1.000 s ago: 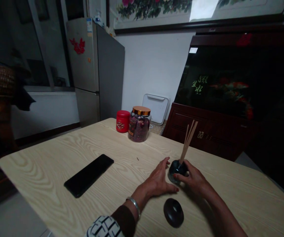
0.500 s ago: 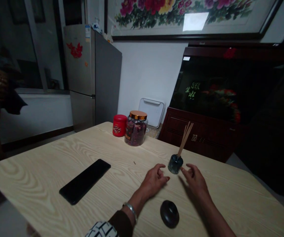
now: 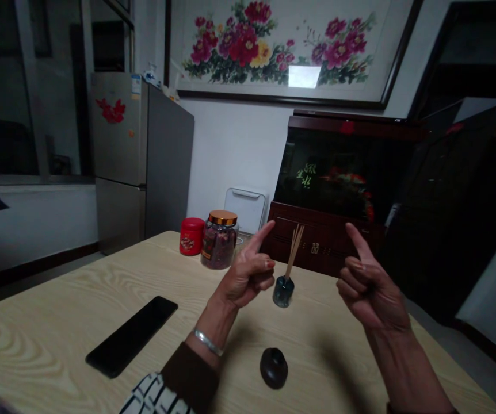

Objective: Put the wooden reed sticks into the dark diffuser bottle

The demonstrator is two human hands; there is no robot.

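A small dark reed-diffuser bottle (image 3: 283,292) with thin wooden sticks (image 3: 293,250) stands upright on the light wooden table (image 3: 101,276). My left hand (image 3: 247,273) is raised just left of it, index finger pointing up, the other fingers curled, holding nothing. My right hand (image 3: 371,283) is raised to the right of the bottle in the same pose, index finger out, the rest folded. Neither hand touches the bottle. A dark round cap (image 3: 274,367) lies on the table nearer to me, between my forearms.
A black phone (image 3: 132,336) lies at the left of the table. A glass jar with a gold lid (image 3: 219,240) and a red tin (image 3: 191,236) stand at the far edge. Behind are a fridge (image 3: 140,155), a fish tank on a dark cabinet (image 3: 338,190) and a flower painting.
Both hands let go of the diffuser bottle, lifted off the table and now point their index fingers upward. The view has tilted up.
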